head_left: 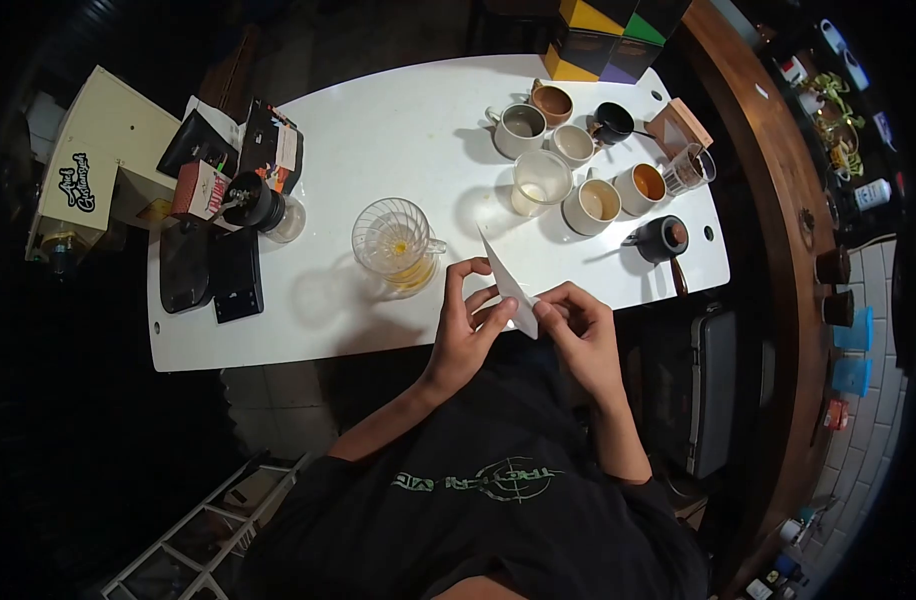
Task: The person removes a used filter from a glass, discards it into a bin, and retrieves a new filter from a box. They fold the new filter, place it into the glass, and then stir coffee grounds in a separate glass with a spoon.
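Observation:
A folded white paper coffee filter [510, 284] is held between my two hands, near the front edge of the table. My left hand [465, 328] grips its left side, thumb on the near face and fingers behind. My right hand [584, 336] is closed in a pinch on its lower right edge. To the left of the filter stands a clear ribbed glass dripper [378, 232] on a glass server [414, 275], with some yellowish colour at the bottom. A clear plastic cup [541, 182] stands beyond my hands.
Several mugs, including a white mug [592, 206] and a grey mug [520, 130], cluster at the right. A small black pot [662, 240] has a brown handle. On the left are a black hand grinder [252, 200] and a flat black device [238, 275]. A wooden counter [800, 330] runs along the right.

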Tool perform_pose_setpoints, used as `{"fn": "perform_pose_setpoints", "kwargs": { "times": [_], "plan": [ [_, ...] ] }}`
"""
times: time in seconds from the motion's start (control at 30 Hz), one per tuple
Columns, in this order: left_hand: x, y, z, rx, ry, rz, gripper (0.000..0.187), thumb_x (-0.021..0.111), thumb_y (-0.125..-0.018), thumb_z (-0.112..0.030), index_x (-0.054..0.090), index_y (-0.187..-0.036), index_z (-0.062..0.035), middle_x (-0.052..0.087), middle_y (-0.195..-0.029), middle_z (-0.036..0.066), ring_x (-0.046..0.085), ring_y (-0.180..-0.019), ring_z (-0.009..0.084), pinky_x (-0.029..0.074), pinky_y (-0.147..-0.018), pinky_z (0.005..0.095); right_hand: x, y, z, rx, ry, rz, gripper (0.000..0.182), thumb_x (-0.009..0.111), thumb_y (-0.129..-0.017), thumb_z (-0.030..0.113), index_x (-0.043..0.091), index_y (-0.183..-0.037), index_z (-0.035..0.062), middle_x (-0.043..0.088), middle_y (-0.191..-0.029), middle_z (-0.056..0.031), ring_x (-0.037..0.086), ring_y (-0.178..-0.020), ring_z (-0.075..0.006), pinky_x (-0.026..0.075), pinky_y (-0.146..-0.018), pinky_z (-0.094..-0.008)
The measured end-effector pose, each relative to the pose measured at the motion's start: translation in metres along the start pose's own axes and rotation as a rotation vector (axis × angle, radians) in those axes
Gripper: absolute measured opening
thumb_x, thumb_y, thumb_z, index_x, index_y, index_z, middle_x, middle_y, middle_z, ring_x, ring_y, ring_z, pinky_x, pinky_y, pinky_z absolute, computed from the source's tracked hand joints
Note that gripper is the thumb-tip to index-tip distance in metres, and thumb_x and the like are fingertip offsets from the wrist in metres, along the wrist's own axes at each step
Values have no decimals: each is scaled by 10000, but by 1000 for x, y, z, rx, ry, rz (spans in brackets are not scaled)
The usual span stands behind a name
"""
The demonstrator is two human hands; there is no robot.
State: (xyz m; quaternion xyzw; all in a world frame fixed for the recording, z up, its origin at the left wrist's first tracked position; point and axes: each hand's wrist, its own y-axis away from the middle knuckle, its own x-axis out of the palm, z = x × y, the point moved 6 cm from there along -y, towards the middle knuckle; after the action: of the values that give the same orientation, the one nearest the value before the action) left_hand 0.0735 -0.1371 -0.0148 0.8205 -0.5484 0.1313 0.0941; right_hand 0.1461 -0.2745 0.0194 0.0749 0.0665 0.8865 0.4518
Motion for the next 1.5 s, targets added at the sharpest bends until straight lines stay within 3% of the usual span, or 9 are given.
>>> {"fn": "perform_pose_setpoints", "kwargs": {
  "times": [0.27,0.33,0.57,0.73,0.8,0.9,1.23,1.47,1.5],
  "plan": [
    [-10,-8,-4,32,-129,125,346,665,-942,-80,449,-1204,-14,444,-1313,118,582,-1183,228,555,-876,281,17,-5,-6,89,-12,63,145,647,-957,88,634,-962,-56,655,-850,-30,590,-780,-51,482,-720,-205],
    [-2,-7,-5,-21,71,170,357,668,-948,-108,446,-1209,-8,456,-1334,108,586,-1151,205,549,-877,282,21,-5,-4,-5,15,62,113,647,-943,55,633,-966,-55,655,-846,-35,596,-785,-56,490,-741,-206],
    [-7,-14,11,-109,94,114,226,614,-958,-31,496,-1143,23,473,-1312,93,605,-1090,153,548,-850,287,16,-8,-2,-60,76,-21,75,633,-933,21,598,-919,-44,660,-830,-43,613,-794,-70,507,-754,-229],
    [-3,-17,4,27,-110,57,86,580,-951,23,517,-1001,54,475,-1301,107,577,-1103,132,516,-901,275,13,2,19,-353,545,-252,119,638,-857,-27,594,-967,-28,617,-832,-125,642,-743,-217,512,-709,-296],
    [-1,-17,-5,220,-437,3,99,645,-880,20,549,-870,41,588,-1115,158,649,-969,253,531,-822,336,17,3,24,-421,643,-149,176,646,-823,-26,611,-995,-3,583,-851,-128,620,-746,-247,508,-693,-326],
    [6,-15,-18,347,-657,-35,112,645,-856,34,541,-818,40,596,-1062,185,647,-953,285,518,-825,355,22,5,27,-502,826,-61,284,641,-775,-45,640,-1046,38,525,-864,-121,584,-721,-271,492,-656,-361],
    [25,-5,-24,471,-831,-67,134,692,-775,1,559,-784,10,577,-1173,147,584,-1041,320,479,-890,424,12,-6,27,-443,1001,-119,225,658,-811,38,638,-1034,47,506,-870,-121,595,-740,-291,491,-640,-408],
    [38,2,-4,373,-862,-159,138,694,-754,-4,558,-740,7,579,-1140,155,575,-1042,324,476,-878,413,-10,-4,33,-402,938,-16,330,612,-826,-3,632,-1142,86,511,-910,-133,615,-717,-308,510,-608,-428],
    [37,-2,6,269,-790,-140,151,703,-768,-10,568,-834,0,562,-1173,152,571,-1068,309,475,-891,411,-14,-3,35,-386,962,4,391,605,-823,-9,631,-1196,103,508,-923,-139,617,-719,-311,514,-611,-433]
  ]
}}
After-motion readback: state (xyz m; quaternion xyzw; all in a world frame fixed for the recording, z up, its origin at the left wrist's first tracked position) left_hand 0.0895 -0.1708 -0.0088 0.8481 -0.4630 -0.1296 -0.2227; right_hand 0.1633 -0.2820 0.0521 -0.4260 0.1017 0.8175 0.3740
